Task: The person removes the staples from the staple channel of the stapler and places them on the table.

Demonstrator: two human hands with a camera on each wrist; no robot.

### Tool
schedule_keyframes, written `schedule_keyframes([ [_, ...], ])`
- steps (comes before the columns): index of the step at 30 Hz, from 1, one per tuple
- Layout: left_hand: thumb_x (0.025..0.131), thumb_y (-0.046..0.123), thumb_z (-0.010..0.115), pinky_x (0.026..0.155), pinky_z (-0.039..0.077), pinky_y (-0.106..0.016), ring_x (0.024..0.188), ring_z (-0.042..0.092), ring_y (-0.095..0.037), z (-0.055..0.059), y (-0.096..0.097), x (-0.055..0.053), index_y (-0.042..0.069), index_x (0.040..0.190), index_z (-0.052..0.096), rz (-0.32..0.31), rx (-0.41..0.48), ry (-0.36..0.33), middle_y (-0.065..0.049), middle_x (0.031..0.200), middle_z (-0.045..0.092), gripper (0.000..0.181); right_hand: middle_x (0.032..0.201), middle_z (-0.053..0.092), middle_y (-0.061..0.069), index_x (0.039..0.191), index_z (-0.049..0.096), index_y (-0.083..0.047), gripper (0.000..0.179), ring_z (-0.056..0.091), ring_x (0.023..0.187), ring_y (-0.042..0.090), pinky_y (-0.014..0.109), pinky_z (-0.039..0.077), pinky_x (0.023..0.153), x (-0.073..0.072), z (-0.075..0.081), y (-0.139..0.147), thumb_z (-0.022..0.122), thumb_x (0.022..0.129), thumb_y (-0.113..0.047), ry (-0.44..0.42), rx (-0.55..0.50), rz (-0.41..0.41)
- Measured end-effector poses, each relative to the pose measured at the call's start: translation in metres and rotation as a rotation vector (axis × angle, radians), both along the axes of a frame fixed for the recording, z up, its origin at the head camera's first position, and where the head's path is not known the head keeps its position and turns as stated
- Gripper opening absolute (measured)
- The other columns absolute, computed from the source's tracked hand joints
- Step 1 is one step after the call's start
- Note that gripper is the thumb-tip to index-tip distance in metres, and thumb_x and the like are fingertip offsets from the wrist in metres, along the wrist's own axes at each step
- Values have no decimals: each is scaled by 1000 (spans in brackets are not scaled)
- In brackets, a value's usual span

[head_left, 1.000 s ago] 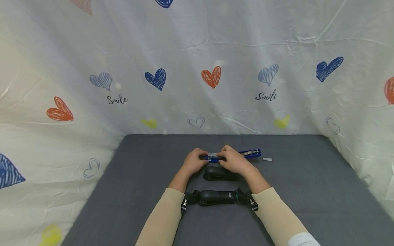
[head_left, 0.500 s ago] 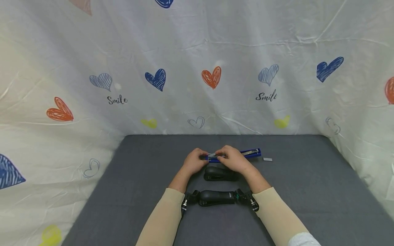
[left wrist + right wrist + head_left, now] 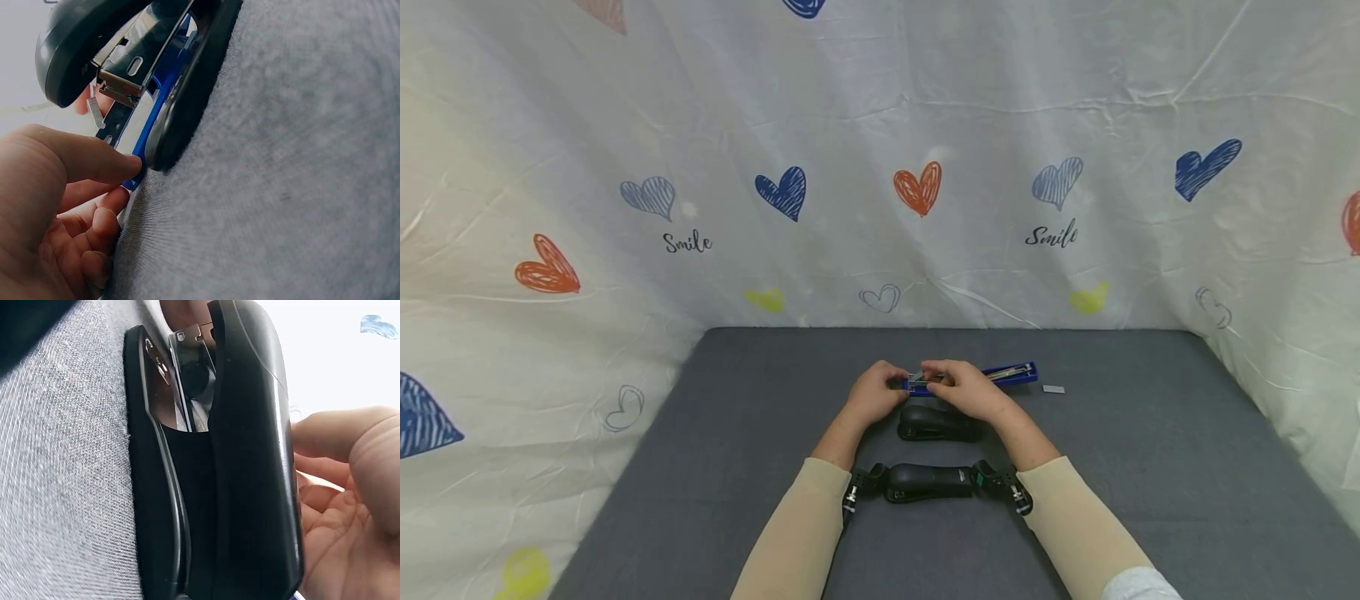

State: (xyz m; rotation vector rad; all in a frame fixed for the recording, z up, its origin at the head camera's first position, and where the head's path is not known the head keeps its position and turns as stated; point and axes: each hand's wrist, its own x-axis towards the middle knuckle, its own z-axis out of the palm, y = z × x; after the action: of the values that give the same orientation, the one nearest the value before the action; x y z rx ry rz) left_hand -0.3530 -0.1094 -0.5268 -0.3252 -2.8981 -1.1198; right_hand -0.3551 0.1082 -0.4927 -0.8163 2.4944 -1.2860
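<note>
An opened-out blue stapler point(image 3: 1011, 374) lies on the grey table, its metal channel exposed. My left hand point(image 3: 876, 393) pinches its left end between thumb and fingers, seen close in the left wrist view with the blue edge point(image 3: 145, 134) under the thumb. Over the channel, my right hand point(image 3: 966, 390) holds a short strip of staples point(image 3: 95, 112), tilted at its fingertips. The right wrist view hides those fingertips behind a black stapler point(image 3: 250, 462). That black stapler point(image 3: 936, 423) rests just in front of the blue one.
A second black, rounded device point(image 3: 928, 483) lies nearer, between my wrists. Another small strip of staples point(image 3: 1053, 389) lies right of the blue stapler. Behind the grey table point(image 3: 1150, 467) hangs a white curtain point(image 3: 985, 100) printed with hearts.
The right hand has shifted slightly left and its fingers have changed pose. The staple strip has gone from lying along the channel to tilted. My left hand stays at the blue stapler's end.
</note>
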Motion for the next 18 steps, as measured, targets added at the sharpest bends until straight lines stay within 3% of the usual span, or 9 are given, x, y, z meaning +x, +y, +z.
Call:
schedule_keyframes([
  [4, 91, 12, 76, 93, 49, -45, 105, 62, -24, -1, 0, -2, 9, 120, 76, 4, -3, -7, -5, 114, 64, 29, 127, 65, 15, 145, 55, 3, 44, 57, 82, 17, 35, 47, 69, -2, -2, 0, 61, 104, -11, 20, 4, 7],
  [11, 91, 13, 75, 92, 49, -45, 105, 62, -24, -1, -3, -3, 9, 121, 76, -12, -16, 6, -5, 115, 64, 30, 122, 70, 14, 135, 65, 2, 35, 67, 99, 23, 37, 54, 80, -7, -4, -4, 64, 102, -9, -6, -34, -91],
  [18, 90, 14, 76, 93, 49, -45, 105, 62, -24, 0, -1, -1, 8, 120, 76, -16, -26, 0, -5, 114, 64, 30, 107, 75, 9, 121, 75, -1, 26, 69, 87, 22, 39, 56, 75, -9, -1, -13, 72, 97, -13, -16, 3, -213],
])
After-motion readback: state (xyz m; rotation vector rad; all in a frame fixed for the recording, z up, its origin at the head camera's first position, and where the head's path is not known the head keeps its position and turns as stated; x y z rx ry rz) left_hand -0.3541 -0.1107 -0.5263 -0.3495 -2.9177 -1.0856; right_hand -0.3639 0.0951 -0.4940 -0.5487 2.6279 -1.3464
